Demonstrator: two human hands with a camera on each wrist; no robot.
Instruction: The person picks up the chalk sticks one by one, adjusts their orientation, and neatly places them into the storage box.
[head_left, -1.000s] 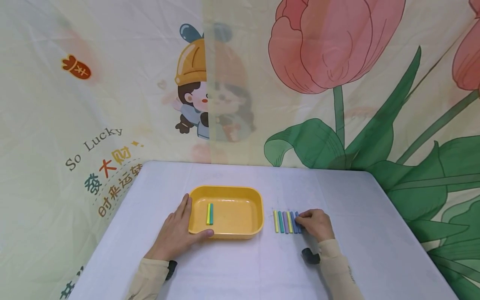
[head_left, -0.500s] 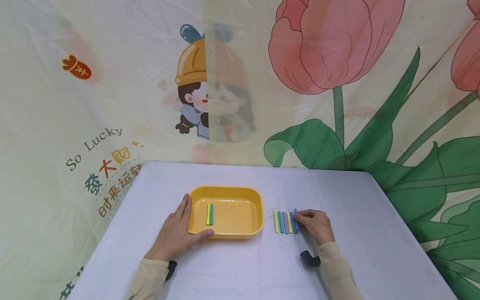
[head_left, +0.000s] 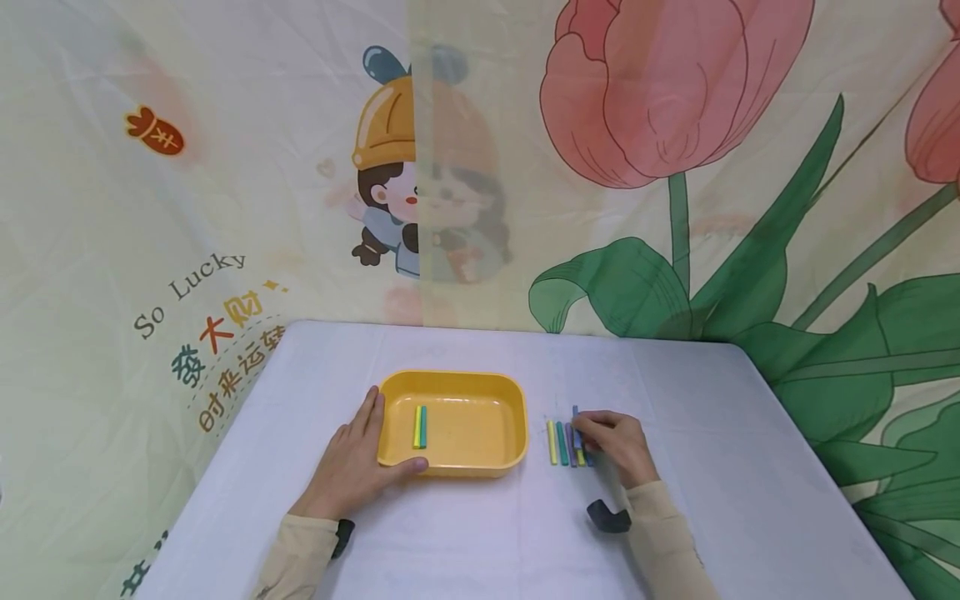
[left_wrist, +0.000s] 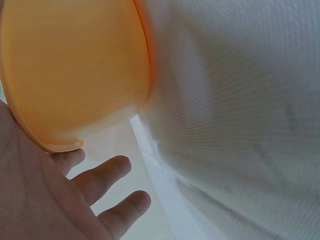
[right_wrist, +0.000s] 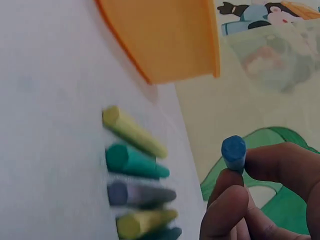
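Note:
My right hand pinches a blue chalk stick between thumb and fingers, lifted above the row on the table. In that row lie a yellow chalk, a green chalk, a purple chalk, another yellow chalk and a blue one, partly hidden by the hand. A yellow tray stands to the left, with a yellow chalk and a green chalk side by side inside. My left hand rests against the tray's left end, fingers fairly straight, thumb at the near rim.
A white cloth covers the table. Behind it hangs a printed curtain with flowers and a cartoon figure. Dark wrist straps show at both sleeves.
The right hand has picked the rightmost blue chalk out of the row and carried it left, over the other chalks. The left hand and tray stay put.

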